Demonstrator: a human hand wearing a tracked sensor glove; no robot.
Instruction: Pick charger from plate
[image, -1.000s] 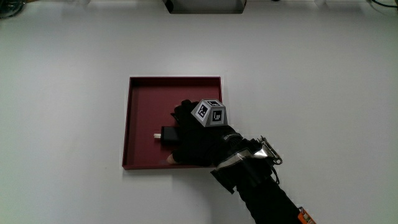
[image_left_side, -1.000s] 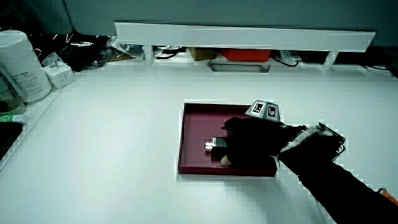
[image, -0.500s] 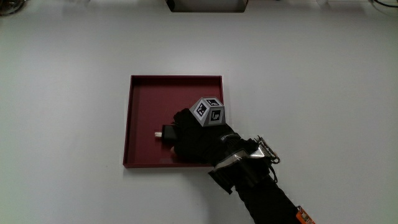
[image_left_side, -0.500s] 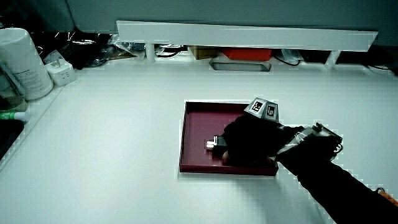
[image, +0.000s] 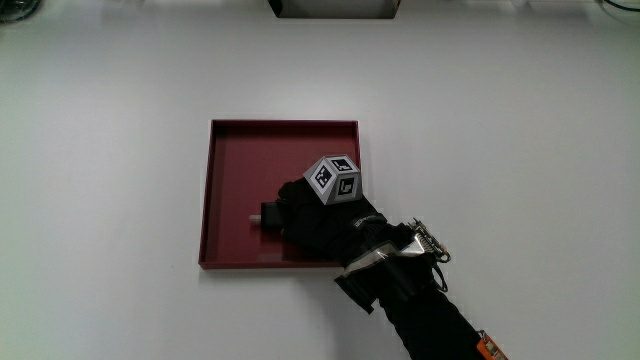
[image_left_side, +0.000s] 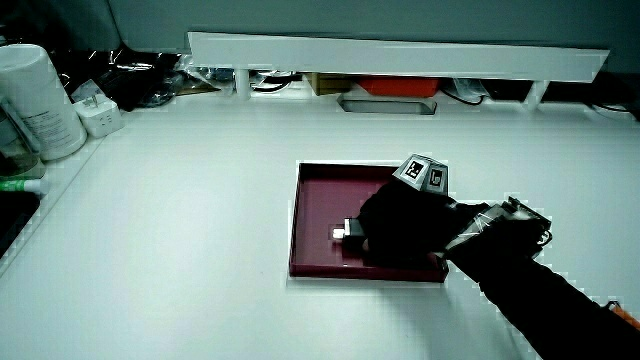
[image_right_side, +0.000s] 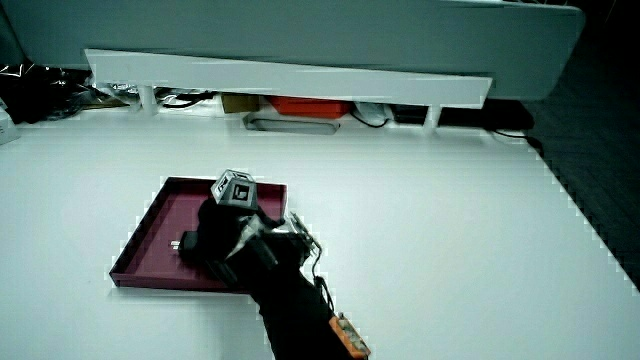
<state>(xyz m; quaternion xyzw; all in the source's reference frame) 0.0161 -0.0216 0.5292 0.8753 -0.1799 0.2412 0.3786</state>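
Hand over the square maroon plate, fingers clenched on the black charger lying at the plate's centre; prongs point toward nine o'clock. Risk: a shallow grip lets it slip back

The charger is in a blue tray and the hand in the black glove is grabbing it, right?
Not quite: the tray is dark red, not blue, as the main view shows. The rest holds: the hand in the black glove is closed on the charger inside it.
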